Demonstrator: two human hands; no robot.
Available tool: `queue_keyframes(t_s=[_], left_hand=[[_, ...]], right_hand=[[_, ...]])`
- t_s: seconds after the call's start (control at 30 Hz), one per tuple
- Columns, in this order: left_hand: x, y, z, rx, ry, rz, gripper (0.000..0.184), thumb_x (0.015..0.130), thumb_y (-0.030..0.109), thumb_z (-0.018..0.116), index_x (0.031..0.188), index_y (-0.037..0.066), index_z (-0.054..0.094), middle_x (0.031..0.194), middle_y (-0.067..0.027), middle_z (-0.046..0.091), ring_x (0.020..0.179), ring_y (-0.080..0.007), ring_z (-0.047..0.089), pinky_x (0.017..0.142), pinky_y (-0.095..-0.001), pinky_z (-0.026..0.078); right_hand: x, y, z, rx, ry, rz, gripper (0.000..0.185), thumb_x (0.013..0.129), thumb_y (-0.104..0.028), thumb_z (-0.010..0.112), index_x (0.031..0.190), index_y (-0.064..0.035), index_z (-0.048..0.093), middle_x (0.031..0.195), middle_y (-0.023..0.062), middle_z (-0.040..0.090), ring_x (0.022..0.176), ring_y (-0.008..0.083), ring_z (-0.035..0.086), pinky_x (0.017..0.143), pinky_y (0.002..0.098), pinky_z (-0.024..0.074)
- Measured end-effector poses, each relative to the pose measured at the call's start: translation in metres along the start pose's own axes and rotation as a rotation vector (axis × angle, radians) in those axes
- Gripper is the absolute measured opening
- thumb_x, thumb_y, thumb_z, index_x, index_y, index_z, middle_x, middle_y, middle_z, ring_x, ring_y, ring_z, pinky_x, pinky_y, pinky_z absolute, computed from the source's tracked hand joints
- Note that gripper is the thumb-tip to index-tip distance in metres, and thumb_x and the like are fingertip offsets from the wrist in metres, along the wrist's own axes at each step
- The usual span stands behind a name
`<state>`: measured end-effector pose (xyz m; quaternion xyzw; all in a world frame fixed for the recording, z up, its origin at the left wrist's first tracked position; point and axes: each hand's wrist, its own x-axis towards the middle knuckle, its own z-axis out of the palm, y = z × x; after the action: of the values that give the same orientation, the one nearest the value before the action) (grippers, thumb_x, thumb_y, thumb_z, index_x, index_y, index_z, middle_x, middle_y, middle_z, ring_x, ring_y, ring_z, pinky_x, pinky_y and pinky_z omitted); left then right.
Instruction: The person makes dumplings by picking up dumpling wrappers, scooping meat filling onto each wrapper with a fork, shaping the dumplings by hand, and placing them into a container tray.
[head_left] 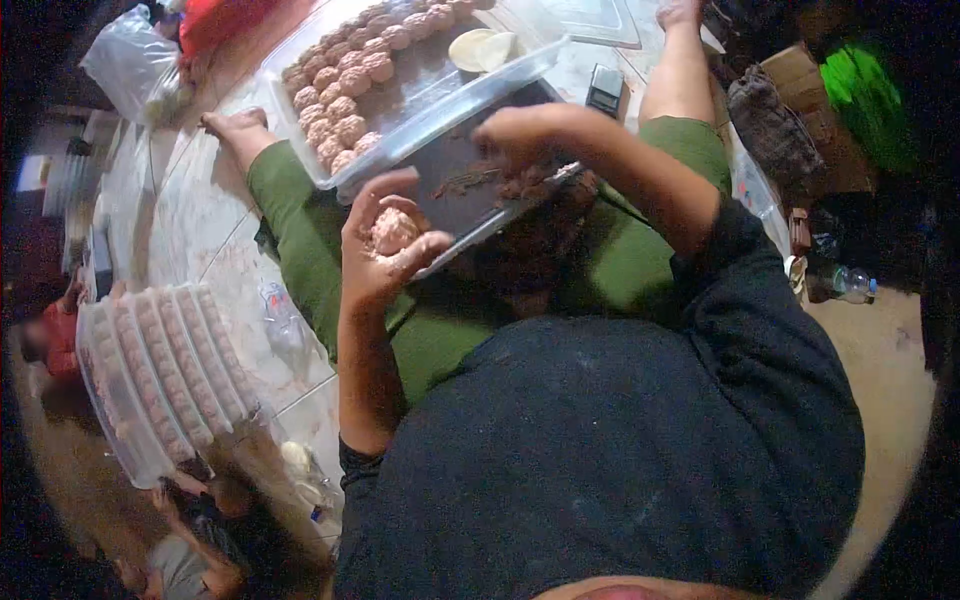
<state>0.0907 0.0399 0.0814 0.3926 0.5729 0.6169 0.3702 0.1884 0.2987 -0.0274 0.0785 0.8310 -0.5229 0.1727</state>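
In my left hand (372,262) rests a pinkish meat dumpling (396,231), with the fingers and thumb curled round it. My right hand (512,138) is over a dark tray (430,205) between my legs. Its fingers are blurred and partly hidden, so what they hold, if anything, does not show. Brown clumps and scraps (490,185) lie in this tray. Just beyond stands a clear plastic container (330,178) with rows of similar pinkish dumplings (340,105). Pale round wrappers (482,50) lie in its right part.
To the left stand lidded trays (165,375) packed with dumplings. A small dark device (605,88) lies on the tiled floor beside the container. A plastic bag (130,62) sits at the far left, a bottle (853,284) at right. Other people are at the left edge and lower left.
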Motion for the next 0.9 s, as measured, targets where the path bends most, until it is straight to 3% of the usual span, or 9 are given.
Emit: queue_keyframes(t_s=[0.2,0.33,0.37,0.5,0.53,0.57,0.7,0.8,0.9], left_hand=[[-0.017,-0.009,-0.020,0.145,0.262,-0.020,0.016,0.075,0.003,0.065,0.067,0.004,0.052,0.057,0.0038,0.049,0.051,-0.0032,0.046,0.048,-0.0166,0.037],[-0.017,-0.021,-0.034,0.167,0.140,0.162,0.054,0.068,-0.002,0.069,0.112,0.002,0.038,0.075,-0.0011,0.055,0.065,-0.0041,0.049,0.051,-0.0181,0.041],[-0.019,-0.021,-0.039,0.174,0.045,0.063,0.092,0.066,-0.007,0.069,0.133,0.004,0.008,0.082,-0.0054,0.056,0.072,-0.0079,0.052,0.056,-0.0205,0.044],[-0.024,-0.007,-0.026,-0.056,0.179,-0.054,0.113,0.067,-0.005,0.067,0.135,0.013,-0.021,0.082,-0.0092,0.054,0.068,-0.0137,0.051,0.065,-0.0276,0.047],[-0.026,-0.006,-0.024,0.022,0.199,0.067,0.108,0.067,-0.005,0.068,0.137,0.013,-0.013,0.082,-0.0092,0.054,0.068,-0.0138,0.051,0.064,-0.0271,0.047],[-0.028,-0.006,-0.022,0.100,0.217,0.188,0.104,0.066,-0.004,0.068,0.139,0.012,-0.006,0.083,-0.0092,0.054,0.068,-0.0139,0.051,0.064,-0.0265,0.047],[-0.027,-0.005,-0.023,0.524,0.169,0.338,0.071,0.063,-0.002,0.071,0.127,0.005,0.040,0.080,-0.0082,0.055,0.068,-0.0129,0.051,0.063,-0.0227,0.045],[-0.016,-0.018,-0.015,0.180,0.100,0.495,0.036,0.064,0.003,0.073,0.097,0.001,0.058,0.077,-0.0052,0.056,0.067,-0.0094,0.051,0.062,-0.0199,0.044],[-0.024,0.004,0.005,-0.168,0.096,0.027,0.028,0.067,0.008,0.073,0.090,0.002,0.056,0.077,-0.0030,0.058,0.067,-0.0073,0.053,0.061,-0.0196,0.044]], right_hand=[[0.062,0.055,0.026,-0.791,-0.185,0.285,0.042,0.073,-0.021,0.060,0.110,-0.0045,0.052,0.109,0.0141,0.056,0.096,0.0254,0.057,0.079,0.0369,0.0449],[0.065,0.058,0.019,-0.845,-0.189,0.299,0.039,0.082,-0.025,0.049,0.115,-0.0045,0.050,0.118,0.0140,0.052,0.103,0.0240,0.055,0.084,0.0370,0.0426],[0.065,0.056,0.016,-0.832,-0.188,0.320,0.038,0.082,-0.025,0.049,0.113,-0.0046,0.051,0.117,0.0143,0.053,0.102,0.0246,0.055,0.083,0.0373,0.0428],[0.046,0.010,-0.001,-0.773,-0.180,0.411,0.033,0.079,-0.025,0.051,0.104,-0.0048,0.057,0.109,0.0154,0.057,0.101,0.0268,0.056,0.082,0.0384,0.0435],[0.034,-0.011,-0.007,-0.756,-0.177,0.437,0.032,0.079,-0.026,0.051,0.102,-0.0049,0.059,0.107,0.0157,0.058,0.101,0.0274,0.056,0.082,0.0387,0.0437],[-0.009,-0.069,0.005,-0.317,0.242,0.528,0.023,0.076,-0.015,0.056,0.097,-0.0061,0.062,0.100,0.0156,0.061,0.091,0.0272,0.060,0.076,0.0360,0.0464],[-0.048,-0.065,0.004,-0.229,0.341,0.009,0.026,0.076,-0.002,0.056,0.101,-0.0072,0.061,0.095,0.0125,0.062,0.080,0.0245,0.060,0.071,0.0323,0.0475],[-0.085,-0.097,0.030,-0.037,0.597,-0.307,0.031,0.076,0.003,0.056,0.104,-0.0088,0.062,0.090,0.0097,0.063,0.075,0.0211,0.060,0.068,0.0293,0.0480],[-0.116,-0.135,0.048,-0.358,0.674,-0.521,0.033,0.076,0.002,0.058,0.106,-0.0101,0.062,0.084,0.0074,0.061,0.073,0.0180,0.059,0.065,0.0276,0.0482]])
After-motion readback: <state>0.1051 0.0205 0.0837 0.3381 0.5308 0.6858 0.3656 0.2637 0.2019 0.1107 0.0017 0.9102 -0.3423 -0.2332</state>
